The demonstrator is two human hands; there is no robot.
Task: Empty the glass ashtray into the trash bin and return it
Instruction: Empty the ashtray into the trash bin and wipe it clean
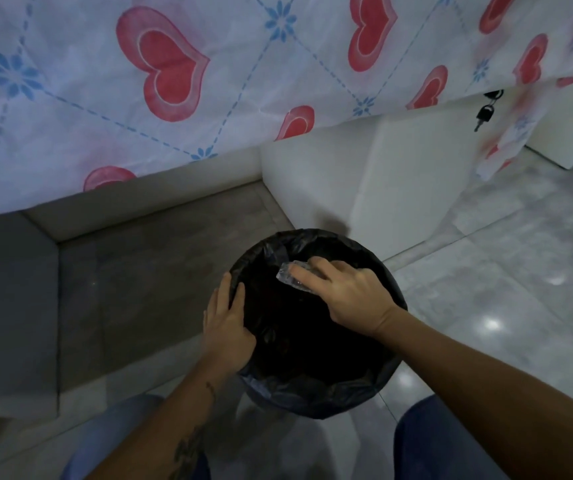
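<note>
The round trash bin, lined with a black bag, stands on the floor below me. My right hand holds the clear glass ashtray turned over above the bin's dark opening; only the ashtray's left edge shows past my fingers. My left hand grips the bin's left rim over the black bag. The inside of the bin is too dark to see into.
A table covered by a white cloth with red hearts and blue flowers overhangs behind the bin. White table legs stand just behind it. Keys hang at upper right. Glossy tiled floor spreads to the right. My knees sit at the bottom.
</note>
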